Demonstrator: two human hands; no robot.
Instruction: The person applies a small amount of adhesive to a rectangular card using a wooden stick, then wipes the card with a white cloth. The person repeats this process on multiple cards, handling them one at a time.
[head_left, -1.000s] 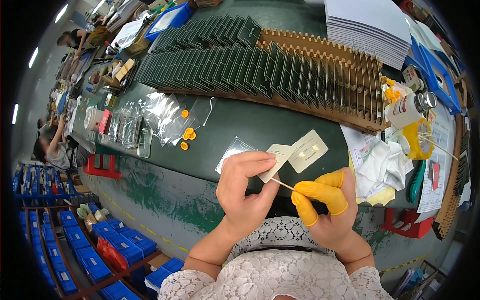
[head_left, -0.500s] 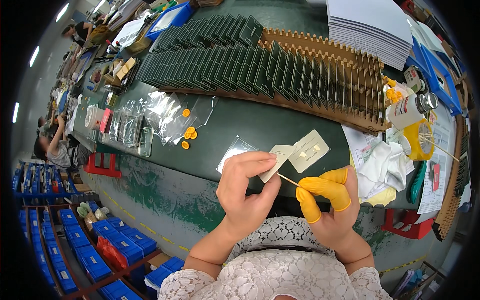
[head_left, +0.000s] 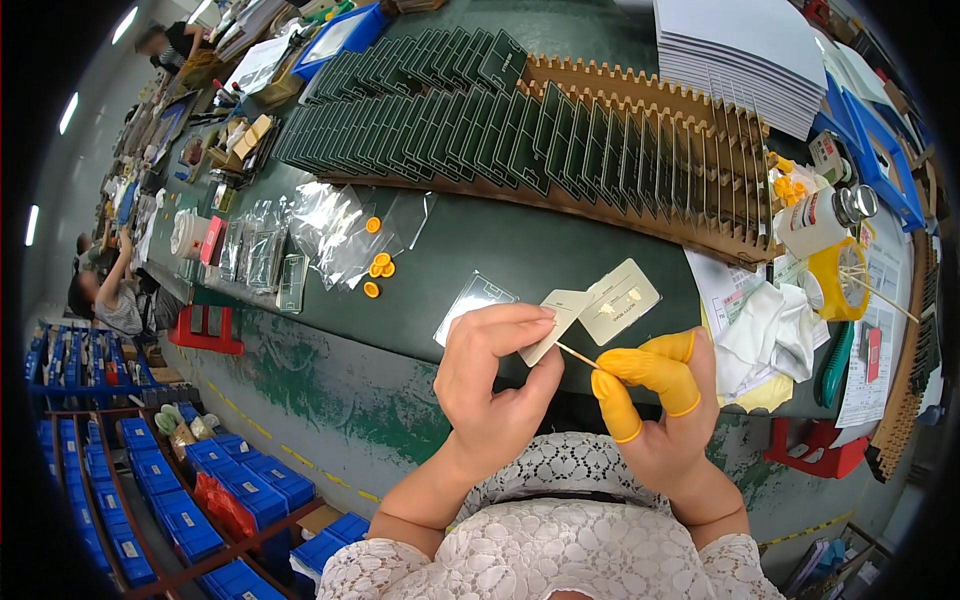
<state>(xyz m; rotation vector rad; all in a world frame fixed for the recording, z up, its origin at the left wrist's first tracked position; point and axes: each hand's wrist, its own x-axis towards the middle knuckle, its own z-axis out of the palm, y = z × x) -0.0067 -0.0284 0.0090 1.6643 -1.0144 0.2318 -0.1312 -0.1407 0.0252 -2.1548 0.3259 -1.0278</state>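
Note:
Between the thumb and fingers of my left hand [head_left: 492, 385] is a small cream card [head_left: 562, 308], tilted above the table. My right hand [head_left: 660, 400], with yellow finger cots on its thumb and some fingers, pinches a thin wooden stick [head_left: 578, 356]. The stick's far end meets the lower edge of the card; what is on that tip cannot be made out. Just beyond lies a second cream card [head_left: 622, 302] with shiny spots, partly overlapped in view by the held one. A clear plastic sleeve [head_left: 472, 302] lies left of the held card.
Green circuit boards [head_left: 430, 135] stand in notched brown racks [head_left: 660, 215] across the back. Yellow finger cots [head_left: 381, 265] and plastic bags [head_left: 335, 235] lie to the left. On the right are a white cloth [head_left: 765, 340], a bottle [head_left: 815, 222] and a yellow container [head_left: 838, 280] holding sticks.
Both hands stay nearly in place; the right hand and stick have shifted very slightly. At the far upper left, a person in the background has moved a little to the right.

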